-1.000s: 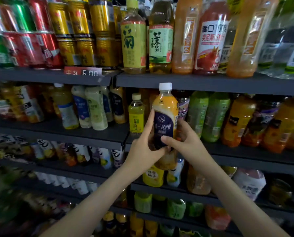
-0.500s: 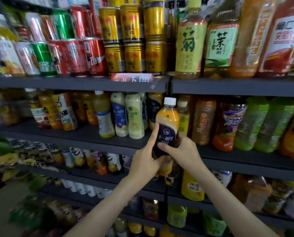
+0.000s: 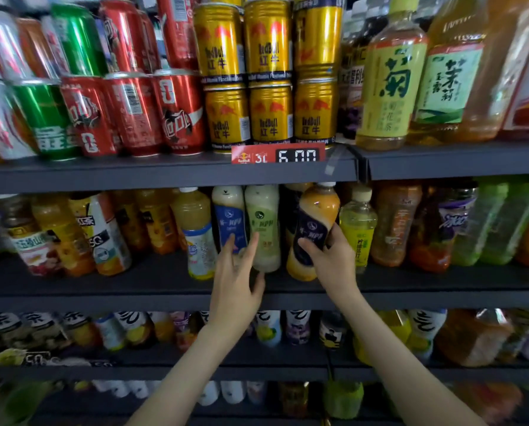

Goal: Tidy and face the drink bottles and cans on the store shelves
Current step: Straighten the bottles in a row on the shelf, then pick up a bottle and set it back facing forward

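My right hand point(image 3: 334, 259) grips an orange bottle with a dark blue label point(image 3: 314, 229), tilted, its base at the middle shelf point(image 3: 410, 281). Left of it stand a pale green-label bottle point(image 3: 263, 219) and a cream bottle with a blue label point(image 3: 229, 216). My left hand point(image 3: 235, 281) has spread fingers in front of these two; I cannot tell whether the fingertips touch them, and it holds nothing. A small yellow lemon-tea bottle point(image 3: 360, 229) stands just right of the held bottle.
Gold cans point(image 3: 269, 112) are stacked in two tiers on the top shelf above a red price tag point(image 3: 278, 155). Red and green cans point(image 3: 134, 112) sit to their left, tall tea bottles point(image 3: 392, 81) to the right. More bottles fill the lower shelves point(image 3: 195, 367).
The orange bottle has gone from in front of the shelf into the middle row, now held by my right hand only. My left hand let go and moved left to the neighbouring bottles.
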